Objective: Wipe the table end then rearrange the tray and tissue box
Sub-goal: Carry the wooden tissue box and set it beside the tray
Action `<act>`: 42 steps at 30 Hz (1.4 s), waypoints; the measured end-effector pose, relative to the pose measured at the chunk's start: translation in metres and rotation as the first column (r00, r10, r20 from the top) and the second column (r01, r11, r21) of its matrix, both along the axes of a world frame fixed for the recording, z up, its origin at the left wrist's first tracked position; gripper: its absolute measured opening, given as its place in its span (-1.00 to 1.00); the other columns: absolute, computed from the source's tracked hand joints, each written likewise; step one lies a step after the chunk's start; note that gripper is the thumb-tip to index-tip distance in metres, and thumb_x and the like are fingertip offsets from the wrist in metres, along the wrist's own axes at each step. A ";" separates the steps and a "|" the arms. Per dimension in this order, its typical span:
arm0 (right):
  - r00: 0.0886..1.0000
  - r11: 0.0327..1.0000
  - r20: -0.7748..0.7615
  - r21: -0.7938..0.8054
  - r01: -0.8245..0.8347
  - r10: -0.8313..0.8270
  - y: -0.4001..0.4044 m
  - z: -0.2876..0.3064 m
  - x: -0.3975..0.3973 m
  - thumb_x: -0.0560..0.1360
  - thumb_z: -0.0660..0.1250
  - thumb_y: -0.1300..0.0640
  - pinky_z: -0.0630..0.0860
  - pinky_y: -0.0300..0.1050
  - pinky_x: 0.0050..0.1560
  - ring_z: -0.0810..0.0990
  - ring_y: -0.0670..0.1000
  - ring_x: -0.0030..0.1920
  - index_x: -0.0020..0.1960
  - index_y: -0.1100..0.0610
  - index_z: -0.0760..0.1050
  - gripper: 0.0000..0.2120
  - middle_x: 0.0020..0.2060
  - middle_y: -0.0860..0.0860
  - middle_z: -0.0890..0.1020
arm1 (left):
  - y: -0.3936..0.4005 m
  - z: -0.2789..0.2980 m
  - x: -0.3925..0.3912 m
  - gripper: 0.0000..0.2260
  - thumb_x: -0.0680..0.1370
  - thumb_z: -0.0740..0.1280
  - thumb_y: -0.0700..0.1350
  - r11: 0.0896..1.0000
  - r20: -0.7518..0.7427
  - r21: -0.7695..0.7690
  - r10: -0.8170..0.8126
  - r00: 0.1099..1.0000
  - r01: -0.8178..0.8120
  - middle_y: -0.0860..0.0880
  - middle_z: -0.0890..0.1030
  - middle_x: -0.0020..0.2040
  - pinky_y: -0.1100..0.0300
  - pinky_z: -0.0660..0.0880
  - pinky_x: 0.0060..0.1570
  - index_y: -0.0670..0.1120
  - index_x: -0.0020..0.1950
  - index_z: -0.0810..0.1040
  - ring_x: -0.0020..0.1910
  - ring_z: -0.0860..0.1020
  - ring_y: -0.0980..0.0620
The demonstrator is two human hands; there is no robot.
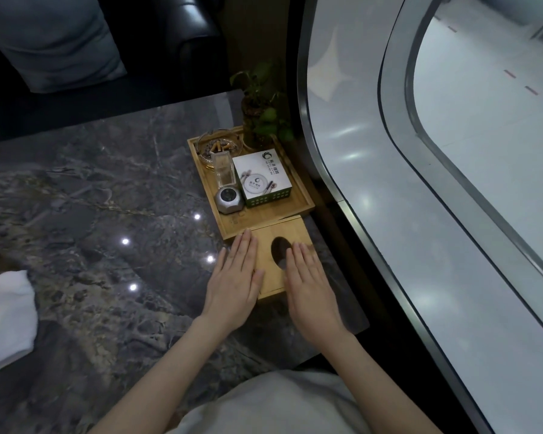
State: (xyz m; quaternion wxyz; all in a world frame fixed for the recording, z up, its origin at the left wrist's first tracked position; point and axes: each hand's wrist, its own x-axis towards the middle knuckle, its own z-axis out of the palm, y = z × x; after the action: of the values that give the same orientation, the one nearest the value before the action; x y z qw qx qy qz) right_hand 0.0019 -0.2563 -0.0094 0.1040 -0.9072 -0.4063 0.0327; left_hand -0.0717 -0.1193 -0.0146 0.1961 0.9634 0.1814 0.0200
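A bamboo tissue box (273, 239) with an oval slot in its lid lies on the dark marble table (107, 214), right against the near edge of a bamboo tray (301, 195). My left hand (235, 277) lies flat on the box's left side, fingers straight and together. On the box's right side rests my right hand (311, 283), also flat. Neither hand grips anything. The tray sits at the table's right end and carries several small items. A white cloth (7, 317) lies on the table at the far left.
On the tray stand a glass ashtray (218, 145) with cigarette butts, a clear holder (223, 170), a silver round gadget (229, 200), a white printed box (262, 180) and a small potted plant (261, 111). A curved glass wall (389, 183) borders the table's right edge. A dark sofa (170, 42) stands behind.
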 end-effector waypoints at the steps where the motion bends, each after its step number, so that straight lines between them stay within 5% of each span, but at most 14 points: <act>1: 1.000 1.000 0.006 -0.009 -0.001 0.001 0.000 0.001 0.001 0.44 0.36 0.24 0.24 0.16 0.33 0.33 0.17 0.39 0.35 0.32 0.29 -0.47 0.34 0.24 0.41 | 0.001 0.000 0.002 -0.48 0.54 -0.23 0.11 1.000 0.002 0.005 -0.003 1.000 0.003 0.05 -0.18 0.48 0.17 -0.23 0.43 -0.04 0.45 -0.20 0.46 -0.19 0.16; 6: 1.000 1.000 0.027 -0.001 0.015 -0.015 0.000 0.000 0.008 0.48 0.31 0.23 0.17 0.16 0.36 0.30 0.16 0.40 0.37 0.31 0.27 -0.50 0.36 0.24 0.38 | -0.001 -0.002 0.012 -0.48 0.56 -0.17 0.08 1.000 0.019 0.020 0.008 1.000 -0.008 0.02 -0.11 0.49 0.12 -0.16 0.43 -0.08 0.48 -0.08 0.48 -0.12 0.12; 11: 1.000 1.000 0.021 -0.003 0.003 -0.002 -0.003 -0.001 0.019 0.55 0.05 0.15 0.16 0.13 0.37 0.28 0.14 0.41 0.38 0.30 0.26 -0.56 0.37 0.23 0.38 | -0.006 -0.004 0.020 -0.50 0.56 -0.15 0.06 1.000 0.033 0.004 0.026 0.999 -0.026 0.02 -0.10 0.49 0.09 -0.14 0.43 -0.08 0.48 -0.08 0.48 -0.12 0.10; 18: 0.999 0.999 -0.047 0.044 0.014 -0.012 -0.004 0.001 0.033 0.57 0.17 0.23 0.05 0.14 0.44 0.03 0.09 0.45 0.43 0.28 0.14 -0.53 0.45 0.21 0.22 | -0.013 -0.003 0.035 -0.49 0.56 -0.15 0.05 0.999 0.044 -0.013 0.036 0.998 -0.035 0.01 -0.11 0.49 0.09 -0.14 0.43 -0.10 0.48 -0.08 0.47 -0.13 0.09; 25: 1.000 1.000 -0.007 -0.002 0.024 -0.024 -0.008 0.003 0.046 0.52 0.23 0.25 0.03 0.15 0.38 0.10 0.09 0.42 0.40 0.31 0.21 -0.52 0.41 0.24 0.31 | -0.015 -0.004 0.049 -0.48 0.55 -0.16 0.05 0.999 0.031 -0.023 0.030 0.999 -0.030 -0.06 -0.04 0.52 0.04 -0.08 0.44 -0.12 0.48 -0.06 0.46 -0.13 0.09; 31: 0.995 1.000 -0.095 0.003 -0.001 0.001 -0.011 0.008 0.059 0.60 0.07 0.23 -0.25 -0.01 0.40 -0.17 0.01 0.44 0.47 0.24 0.01 -0.51 0.50 0.16 0.06 | -0.020 -0.005 0.061 -0.47 0.55 -0.18 0.06 0.999 0.011 -0.018 0.031 0.999 -0.031 -0.05 -0.10 0.51 0.03 -0.08 0.47 -0.12 0.48 -0.09 0.47 -0.17 0.08; 42: 0.992 0.999 -0.122 0.049 -0.017 0.023 -0.012 0.010 0.063 0.61 0.07 0.21 -0.26 -0.06 0.41 -0.14 -0.02 0.44 0.47 0.23 0.03 -0.53 0.50 0.14 0.08 | -0.024 -0.007 0.063 -0.49 0.56 -0.14 0.04 0.997 0.021 -0.010 0.072 0.997 -0.072 -0.07 -0.04 0.53 0.05 -0.09 0.45 -0.11 0.48 -0.08 0.47 -0.14 0.07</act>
State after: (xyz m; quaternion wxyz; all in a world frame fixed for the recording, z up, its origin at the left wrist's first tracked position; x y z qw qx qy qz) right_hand 0.0646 -0.2683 0.0011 0.1502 -0.8965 -0.4091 0.0796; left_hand -0.0090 -0.1436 -0.0220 0.2018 0.9550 0.2140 0.0366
